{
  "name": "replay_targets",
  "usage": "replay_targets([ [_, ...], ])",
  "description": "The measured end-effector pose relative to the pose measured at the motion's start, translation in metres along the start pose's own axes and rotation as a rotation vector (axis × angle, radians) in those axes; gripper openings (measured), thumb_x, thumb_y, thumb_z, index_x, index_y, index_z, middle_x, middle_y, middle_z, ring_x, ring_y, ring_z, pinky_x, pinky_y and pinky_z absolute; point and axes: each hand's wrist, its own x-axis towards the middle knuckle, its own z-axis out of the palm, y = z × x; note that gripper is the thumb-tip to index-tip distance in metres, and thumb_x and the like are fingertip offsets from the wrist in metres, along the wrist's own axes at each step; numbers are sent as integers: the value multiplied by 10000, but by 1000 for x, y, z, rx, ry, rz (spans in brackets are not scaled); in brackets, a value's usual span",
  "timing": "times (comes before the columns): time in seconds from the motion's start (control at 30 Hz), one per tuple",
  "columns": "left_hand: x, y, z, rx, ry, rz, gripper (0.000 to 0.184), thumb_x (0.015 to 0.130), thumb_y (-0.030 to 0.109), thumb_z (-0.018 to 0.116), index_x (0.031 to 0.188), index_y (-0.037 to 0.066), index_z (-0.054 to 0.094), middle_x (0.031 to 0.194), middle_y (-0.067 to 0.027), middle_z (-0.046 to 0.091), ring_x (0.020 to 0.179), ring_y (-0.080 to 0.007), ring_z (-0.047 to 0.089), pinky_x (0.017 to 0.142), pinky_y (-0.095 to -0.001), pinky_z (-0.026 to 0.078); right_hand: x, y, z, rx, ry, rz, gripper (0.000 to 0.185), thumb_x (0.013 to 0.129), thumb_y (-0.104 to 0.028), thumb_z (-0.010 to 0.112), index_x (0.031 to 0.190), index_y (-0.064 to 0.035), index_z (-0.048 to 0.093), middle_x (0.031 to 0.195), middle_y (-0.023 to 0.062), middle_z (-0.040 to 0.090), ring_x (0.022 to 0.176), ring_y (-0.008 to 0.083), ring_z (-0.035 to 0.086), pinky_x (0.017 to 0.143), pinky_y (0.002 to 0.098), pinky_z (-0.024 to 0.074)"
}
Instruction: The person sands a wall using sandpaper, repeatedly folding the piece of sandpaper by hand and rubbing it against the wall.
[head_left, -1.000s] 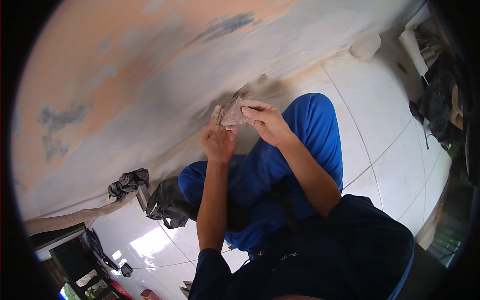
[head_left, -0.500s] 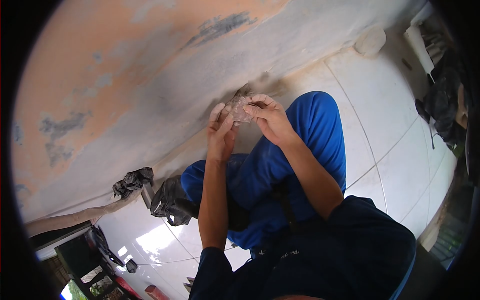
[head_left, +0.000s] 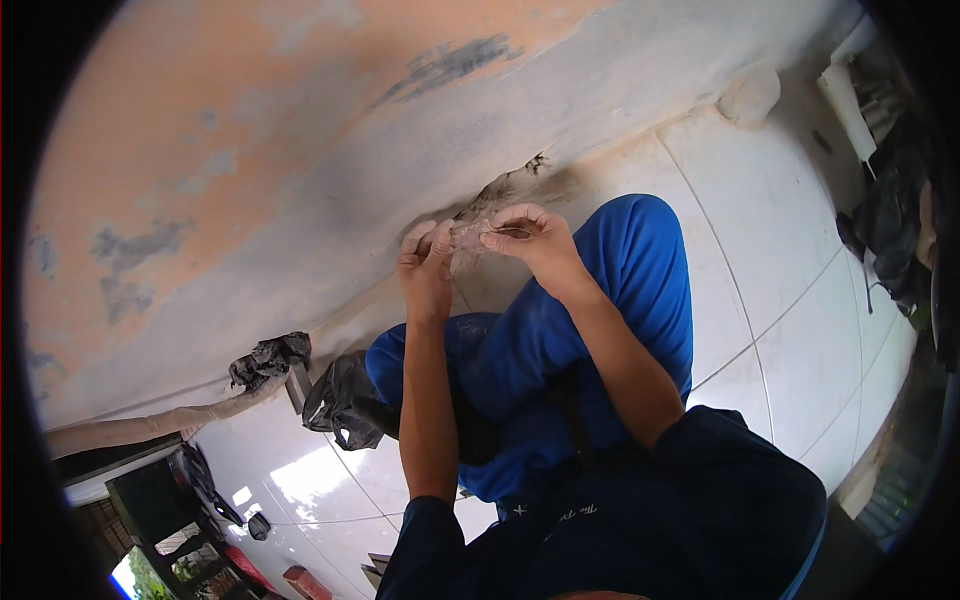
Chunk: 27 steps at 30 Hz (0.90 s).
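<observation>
Between my two hands is a small, crinkled piece of clear plastic, which looks like a little bag. My left hand pinches its left edge with thumb and fingers. On the other side, my right hand grips the right edge, thumb pressed to the fingers. Whether anything lies inside the plastic is too small to tell. Both hands are close to the foot of the wall, just in front of a dark, broken patch in the plaster.
A wall with peeling orange paint rises ahead. My bent legs in blue trousers rest on white floor tiles. Black plastic bags lie at the left, and more dark bags at the far right. A round lump juts from the wall base.
My left hand has moved a little left, away from my right, and the plastic between them is stretched wider and flatter. More of the broken wall patch shows behind it.
</observation>
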Motion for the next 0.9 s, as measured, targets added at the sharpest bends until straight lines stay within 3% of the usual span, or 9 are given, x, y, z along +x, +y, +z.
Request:
replay_targets([
  [0.13, -11, 11, 17, -258, 3, -67, 335, 929, -52, 545, 1252, 30, 519, 1312, -198, 568, 1102, -216, 611, 896, -271, 498, 2, 4, 0, -16, 76, -42, 188, 793, 58, 738, 952, 23, 644, 940, 91, 674, 870, 142, 647, 785, 260, 529],
  [0.23, -9, 6, 18, -180, -139, -45, 395, 922, -79, 520, 1302, 27, 493, 1380, -211, 512, 1143, -191, 578, 918, -274, 484, 6, 8, -4, 42, 126, -91, 162, 803, 59, 729, 931, 16, 639, 933, 88, 674, 856, 137, 644, 772, 253, 525],
  [0.43, -9, -1, 31, 98, -202, 79, 444, 920, -64, 535, 1349, 13, 455, 1361, -178, 536, 1105, -159, 574, 926, -284, 473, 7, 12, -10, 295, 151, -55, 133, 827, 64, 704, 853, -25, 608, 891, 70, 666, 796, 121, 623, 708, 235, 504],
  [0.63, -4, -24, 19, -18, -241, -46, 281, 953, 22, 558, 1233, -1, 580, 1229, -128, 629, 1042, -178, 617, 925, -300, 481, 5, 6, -7, 340, 111, 20, 163, 859, 56, 670, 806, -66, 577, 839, 42, 643, 724, 109, 586, 648, 224, 467],
  [0.73, -8, -12, 32, -177, -164, -111, 235, 985, 103, 541, 1185, 7, 620, 1156, -105, 660, 1025, -175, 625, 889, -305, 490, 5, 5, -5, 287, 121, -9, 172, 853, 44, 686, 792, -72, 574, 802, 27, 629, 701, 103, 569, 636, 225, 457],
  [0.83, -6, -10, 24, -148, -220, -139, 281, 1000, 143, 520, 1227, -4, 596, 1174, -94, 649, 1026, -170, 620, 843, -301, 492, 6, 9, -4, 222, 145, -45, 171, 850, 29, 701, 789, -72, 577, 781, 22, 622, 690, 96, 557, 627, 224, 441],
  [0.9, -6, -12, 19, -187, -296, -148, 313, 983, 97, 518, 1284, 18, 559, 1258, -117, 607, 1088, -206, 602, 862, -320, 491, 6, 10, -2, 196, 145, -65, 165, 848, 21, 708, 792, -70, 582, 778, 22, 621, 690, 92, 553, 626, 223, 431],
])
